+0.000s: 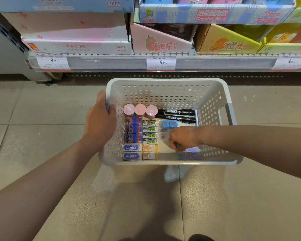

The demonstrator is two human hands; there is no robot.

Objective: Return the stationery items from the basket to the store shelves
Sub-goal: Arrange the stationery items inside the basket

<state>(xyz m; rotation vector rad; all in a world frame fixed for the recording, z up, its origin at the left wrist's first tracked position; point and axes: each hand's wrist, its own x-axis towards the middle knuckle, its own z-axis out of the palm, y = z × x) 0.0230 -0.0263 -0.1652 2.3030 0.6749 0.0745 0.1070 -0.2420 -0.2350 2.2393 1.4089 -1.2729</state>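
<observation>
One packet (189, 150) (purple) under fingers (175, 146)

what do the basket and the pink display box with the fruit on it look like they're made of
The basket looks like moulded plastic, matt pale grey: evenly punched round holes and a smooth rounded rim. The pink display box looks like printed cardboard: flat folded panels, a cut slanted side, a slight sheen.

Even, fairly bright indoor light falls from above. A soft shadow darkens the floor (155, 197) under the basket (165, 82). Glare streaks the shelf edge strip (215, 62). Wide-angle distortion bends the edges; the top boxes (63, 4) look slightly soft.
</observation>
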